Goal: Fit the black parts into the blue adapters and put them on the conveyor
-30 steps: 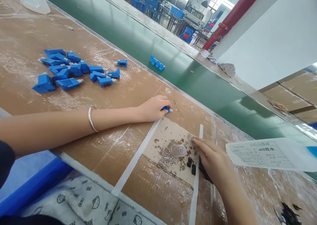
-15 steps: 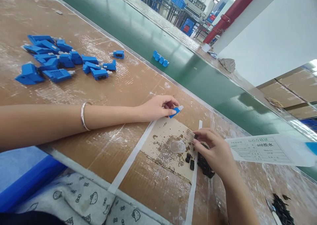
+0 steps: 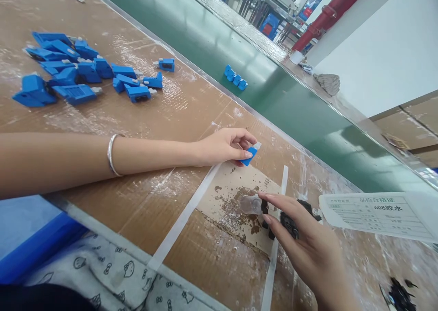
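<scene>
My left hand (image 3: 227, 147) rests on the table's cardboard top, its thumb and fingers closed on a blue plastic part (image 3: 250, 155) with a whitish tip pointing up and right. Between the thumb and index finger of my right hand (image 3: 299, 233) is a small black piece (image 3: 264, 206), held at the right side of a small clear cup (image 3: 251, 204). The cup is on a stained cardboard sheet (image 3: 222, 201) between two white tape strips. A heap of black pieces (image 3: 289, 224) lies partly hidden behind my right hand.
Many blue parts (image 3: 77, 93) are piled at the left. Several more (image 3: 235, 78) stand in a row on the green belt (image 3: 273, 101) beyond the table edge. At the right are a labelled clear bag (image 3: 372, 213) and dark scraps (image 3: 400, 295) near a blade.
My right hand has moved left with the black piece, from the cardboard sheet's right edge to the cup. My left hand keeps its hold on the blue part. The view has shifted slightly.
</scene>
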A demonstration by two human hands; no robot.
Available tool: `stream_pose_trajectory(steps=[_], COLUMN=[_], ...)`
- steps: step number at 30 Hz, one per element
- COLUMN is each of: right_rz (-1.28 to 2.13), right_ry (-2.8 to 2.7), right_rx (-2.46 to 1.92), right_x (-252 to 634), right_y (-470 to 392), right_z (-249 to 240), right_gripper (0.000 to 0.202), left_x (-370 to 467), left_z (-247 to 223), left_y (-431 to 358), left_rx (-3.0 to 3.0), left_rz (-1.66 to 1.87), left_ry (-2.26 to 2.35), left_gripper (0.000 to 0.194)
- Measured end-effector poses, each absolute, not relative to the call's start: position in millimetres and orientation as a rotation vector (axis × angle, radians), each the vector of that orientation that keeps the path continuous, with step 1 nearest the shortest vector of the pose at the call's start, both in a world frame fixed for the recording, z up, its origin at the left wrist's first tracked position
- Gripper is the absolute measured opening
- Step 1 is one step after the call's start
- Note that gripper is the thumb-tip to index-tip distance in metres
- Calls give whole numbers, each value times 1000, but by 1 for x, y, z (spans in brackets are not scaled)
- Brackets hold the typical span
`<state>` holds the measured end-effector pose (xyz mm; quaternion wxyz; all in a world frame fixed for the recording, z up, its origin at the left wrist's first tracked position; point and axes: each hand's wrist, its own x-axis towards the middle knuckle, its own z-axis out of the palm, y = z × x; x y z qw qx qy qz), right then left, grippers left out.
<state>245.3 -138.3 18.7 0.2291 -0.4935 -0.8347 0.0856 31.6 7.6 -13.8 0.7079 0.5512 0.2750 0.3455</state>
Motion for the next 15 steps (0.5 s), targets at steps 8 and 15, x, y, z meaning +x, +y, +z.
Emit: stream_pose_trajectory(steps=[8,15], right_rz=[257,418], right_ry=[-2294,-2032], right_rx=[-1384,-1434], right_x=[242,244], right_y=[-136,-145], right_z=[20,21], right_gripper=[30,35], left_x=[32,31], left_z=[-12,-7], left_y=[6,-1], left_rx=[1219,1287], left_rz=[800,819], left_ry=[607,574], left_gripper=[25,27])
